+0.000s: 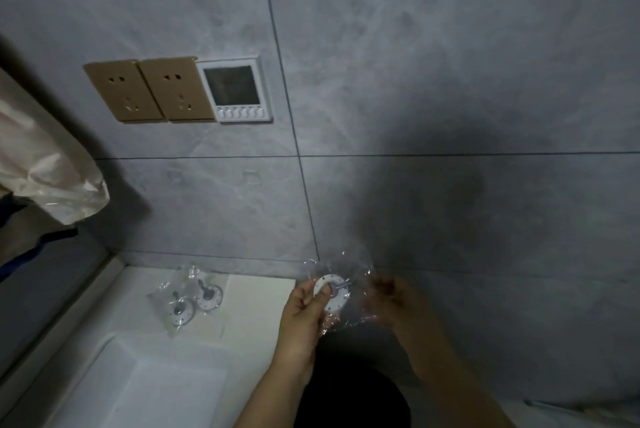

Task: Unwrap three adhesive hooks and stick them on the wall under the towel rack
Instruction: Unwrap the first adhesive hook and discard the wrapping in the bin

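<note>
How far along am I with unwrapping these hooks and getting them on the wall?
Early on. Nothing looks finished: no hook shows on the grey tiled wall. In hand: your left hand pinches the first hook, and your right hand grips its clear wrapper. Left: two wrapped hooks lie on the white counter, and all three need sticking. The towel rack isn't in view.

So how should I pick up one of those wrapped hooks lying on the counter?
Come from above and pinch the nearer wrapped hook across its round white base. It lies flat with its metal peg sticking up, and the loose clear wrapper would probably slip if you grabbed only that.
</note>
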Motion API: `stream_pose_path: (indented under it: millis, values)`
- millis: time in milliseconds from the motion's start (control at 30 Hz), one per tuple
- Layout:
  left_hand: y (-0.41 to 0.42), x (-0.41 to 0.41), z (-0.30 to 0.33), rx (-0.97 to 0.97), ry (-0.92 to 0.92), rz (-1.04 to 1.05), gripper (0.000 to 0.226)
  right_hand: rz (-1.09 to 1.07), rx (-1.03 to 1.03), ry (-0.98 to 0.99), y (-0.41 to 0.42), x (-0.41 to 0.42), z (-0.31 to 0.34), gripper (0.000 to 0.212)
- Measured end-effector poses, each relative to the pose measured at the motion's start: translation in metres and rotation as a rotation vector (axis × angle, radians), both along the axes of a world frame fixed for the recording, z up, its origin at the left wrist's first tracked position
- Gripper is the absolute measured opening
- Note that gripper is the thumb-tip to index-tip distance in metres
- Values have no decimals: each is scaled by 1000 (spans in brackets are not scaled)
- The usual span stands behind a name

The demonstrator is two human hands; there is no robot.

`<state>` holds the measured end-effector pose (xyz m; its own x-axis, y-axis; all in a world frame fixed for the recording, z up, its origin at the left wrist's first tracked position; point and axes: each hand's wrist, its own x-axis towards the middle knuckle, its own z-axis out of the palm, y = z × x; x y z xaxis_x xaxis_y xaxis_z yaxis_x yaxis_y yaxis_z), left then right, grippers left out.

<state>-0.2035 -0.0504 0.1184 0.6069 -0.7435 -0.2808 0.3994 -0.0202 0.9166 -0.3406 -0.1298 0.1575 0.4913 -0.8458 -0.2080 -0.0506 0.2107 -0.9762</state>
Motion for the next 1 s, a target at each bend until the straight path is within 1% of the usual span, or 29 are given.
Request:
stream_pose_path:
  millis: [67,133,267,367,433,467,633,667,733,833,933,1000]
  values:
    - [-4,-12,5,-6,13,-3,28,8,-110,57,-2,-16,0,34]
    - [-9,-22,10,-17,30,-15,27,21,-247,127,-3,-32,0,49]
    - [-18,-40,15,-17,27,-42,26,-26,-515,281,-5,-54,-1,63]
    - [-25,-48,17,-19,3,-54,26,-15,-683,328,-5,-65,2,67]
    - [-29,-53,17,-19,-14,-57,28,-11,-744,343,-6,-73,1,63]
    - [-31,-54,17,-19,-20,-53,29,-17,-771,358,-6,-76,1,57]
    - [-38,-59,18,-18,-47,-46,28,-93,-987,431,-11,-86,1,10]
    - [-39,-59,18,-16,-55,-49,28,-105,-992,439,-11,-86,1,7]
    - [-40,-59,18,-14,-55,-47,27,-152,-912,422,-14,-85,-1,9]
    - [-41,-55,18,-21,-12,-40,26,-253,-723,370,-21,-81,-5,13]
    - [-41,-50,18,-41,71,-51,25,-343,-537,293,-31,-79,-7,14]
    - [-40,-46,19,-61,106,-65,25,-385,-392,236,-38,-78,-10,18]
